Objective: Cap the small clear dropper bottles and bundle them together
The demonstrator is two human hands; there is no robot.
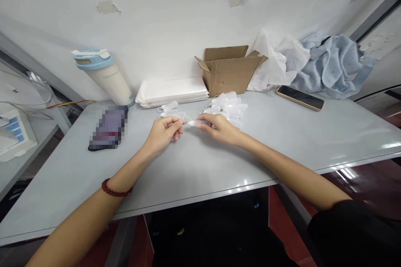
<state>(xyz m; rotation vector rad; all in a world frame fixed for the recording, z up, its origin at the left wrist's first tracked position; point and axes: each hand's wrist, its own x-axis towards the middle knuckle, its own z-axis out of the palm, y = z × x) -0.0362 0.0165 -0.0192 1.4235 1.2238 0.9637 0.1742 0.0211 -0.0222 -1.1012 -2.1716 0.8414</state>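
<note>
My right hand (221, 129) is closed round a small translucent white plastic tube (193, 123), held sideways just above the table. At the tube's thin dark tip, on the left, my left hand (166, 132) is closed in a pinch. Whether a separate small part sits between those left fingertips is too small to tell. Behind my right hand lies a pile of similar translucent tubes (230, 106), some with thin loops of string. A few more tubes (171, 110) lie behind my left hand.
Along the wall stand a blue-lidded tumbler (109, 79), a stack of white sheets or envelopes (172, 91), an open cardboard box (230, 76), a white plastic bag (275, 60) and light blue cloth (338, 66). One phone (300, 98) lies right; a blurred-out dark object (109, 127) lies left.
</note>
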